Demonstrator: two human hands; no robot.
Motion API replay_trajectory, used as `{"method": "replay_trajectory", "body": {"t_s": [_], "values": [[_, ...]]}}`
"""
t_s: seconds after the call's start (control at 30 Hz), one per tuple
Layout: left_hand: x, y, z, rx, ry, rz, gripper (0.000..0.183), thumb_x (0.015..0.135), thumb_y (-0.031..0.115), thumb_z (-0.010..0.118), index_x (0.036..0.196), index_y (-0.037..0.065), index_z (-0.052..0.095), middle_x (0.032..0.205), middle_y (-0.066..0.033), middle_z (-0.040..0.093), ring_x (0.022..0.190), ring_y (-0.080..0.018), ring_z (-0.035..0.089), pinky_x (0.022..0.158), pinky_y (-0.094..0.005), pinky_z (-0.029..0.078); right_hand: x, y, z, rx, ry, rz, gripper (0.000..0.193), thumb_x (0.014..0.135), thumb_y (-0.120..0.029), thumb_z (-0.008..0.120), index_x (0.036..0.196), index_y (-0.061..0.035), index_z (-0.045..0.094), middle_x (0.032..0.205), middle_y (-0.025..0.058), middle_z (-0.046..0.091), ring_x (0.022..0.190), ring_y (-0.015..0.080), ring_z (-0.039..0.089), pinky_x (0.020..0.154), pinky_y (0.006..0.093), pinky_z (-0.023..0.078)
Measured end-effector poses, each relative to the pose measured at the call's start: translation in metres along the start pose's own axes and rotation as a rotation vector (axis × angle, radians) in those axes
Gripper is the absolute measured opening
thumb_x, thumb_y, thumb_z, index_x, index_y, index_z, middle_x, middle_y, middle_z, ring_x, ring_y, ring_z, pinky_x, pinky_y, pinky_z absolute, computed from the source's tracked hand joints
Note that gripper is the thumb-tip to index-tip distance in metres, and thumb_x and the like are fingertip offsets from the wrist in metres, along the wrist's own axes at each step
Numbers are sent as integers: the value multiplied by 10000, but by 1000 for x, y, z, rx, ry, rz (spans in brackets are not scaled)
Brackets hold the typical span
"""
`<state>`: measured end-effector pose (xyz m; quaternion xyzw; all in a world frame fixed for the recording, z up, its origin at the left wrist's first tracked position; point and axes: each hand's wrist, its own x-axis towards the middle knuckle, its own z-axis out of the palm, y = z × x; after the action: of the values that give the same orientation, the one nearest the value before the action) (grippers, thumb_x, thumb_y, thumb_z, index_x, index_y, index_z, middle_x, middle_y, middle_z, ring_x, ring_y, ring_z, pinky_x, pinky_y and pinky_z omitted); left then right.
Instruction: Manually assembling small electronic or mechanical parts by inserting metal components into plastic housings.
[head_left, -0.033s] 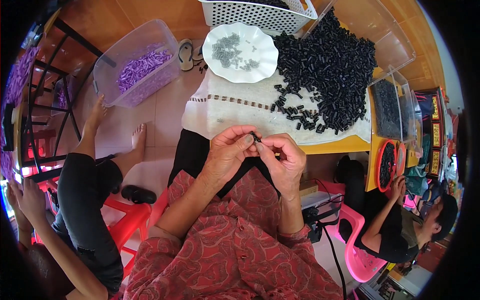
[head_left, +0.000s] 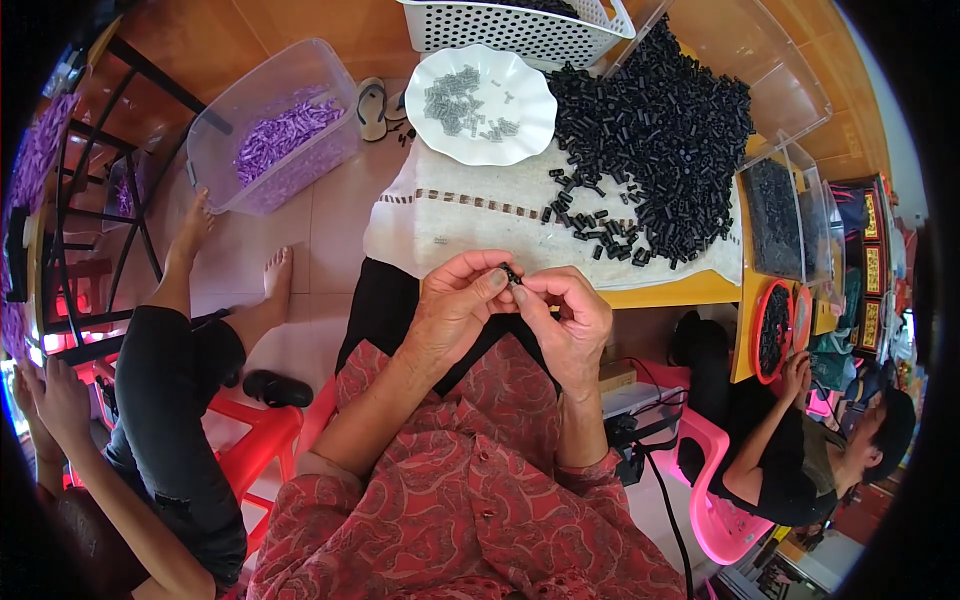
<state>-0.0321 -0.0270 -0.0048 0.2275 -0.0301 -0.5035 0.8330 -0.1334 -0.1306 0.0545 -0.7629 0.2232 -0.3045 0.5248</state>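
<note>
My left hand [head_left: 452, 308] and my right hand [head_left: 570, 328] meet over my lap, just off the table's near edge. Between their fingertips is a small black plastic piece [head_left: 511, 271], pinched from both sides and partly covered by the fingers. Beyond, a large heap of short black cylindrical pieces [head_left: 660, 140] spreads over the white cloth [head_left: 480, 225]. A white scalloped plate [head_left: 530, 135] on the far left of the cloth holds small clear pieces [head_left: 460, 100]. One small clear piece [head_left: 441, 240] lies alone near the cloth's front left.
At the back stands a white perforated basket [head_left: 515, 30]. Clear bins [head_left: 780, 215] line the table's right side, near a red-orange basket [head_left: 772, 335] of black pieces. A clear tub [head_left: 335, 75] of purple pieces sits on the floor at left. People sit on both sides of me.
</note>
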Motion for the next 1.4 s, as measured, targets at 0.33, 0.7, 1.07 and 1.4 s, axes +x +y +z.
{"method": "replay_trajectory", "body": {"t_s": [0.33,0.7,1.07,1.4], "values": [[-2,2,3,36,-5,19,240,945,20,588,1181,0,628,1068,-118,674,843,-130,651,811,-341,575,-1,2,1,-3,25,-15,103,805,45,717,891,4,676,836,65,663,683,90,635,579,217,509],[-2,1,2,88,1,69,238,941,11,595,1175,-13,635,1027,-117,680,810,-128,637,743,-279,558,-5,-1,3,25,3,18,85,831,82,691,901,57,651,884,94,656,752,97,630,659,215,516],[-1,0,4,58,38,72,188,936,31,613,1120,3,642,951,-85,678,790,-124,628,724,-304,556,-8,-1,12,142,61,93,78,831,56,694,894,30,656,833,74,673,713,90,653,618,217,521],[1,-2,0,-101,42,-22,174,956,64,592,1115,20,647,984,-93,680,781,-122,625,732,-291,538,-10,-3,11,266,22,201,63,873,54,661,930,53,632,875,93,687,760,97,660,680,219,538]]}}
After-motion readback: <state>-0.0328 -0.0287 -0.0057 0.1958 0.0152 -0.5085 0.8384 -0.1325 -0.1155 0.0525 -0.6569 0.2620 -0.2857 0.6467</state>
